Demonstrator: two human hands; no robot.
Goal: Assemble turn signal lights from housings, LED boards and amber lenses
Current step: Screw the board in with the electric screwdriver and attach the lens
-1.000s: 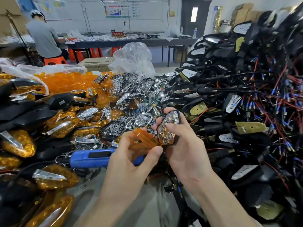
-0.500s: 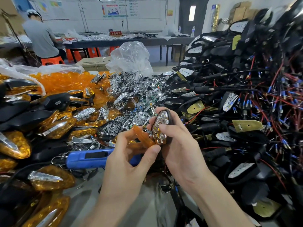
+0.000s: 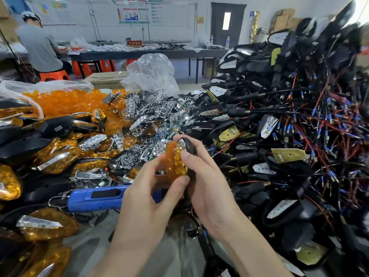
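Amber lens lies against the black housing's open face.

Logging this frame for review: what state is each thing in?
housing: gripped in right hand.
lens: pinched by left hand, held against housing, seating unclear.
blue tool: lying unheld.
door: shut.

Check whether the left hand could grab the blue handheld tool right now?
Probably not at once. The blue handheld tool lies uncovered close under the left hand, but that hand pinches the amber lens against the black housing in the right hand; it would have to let go first.
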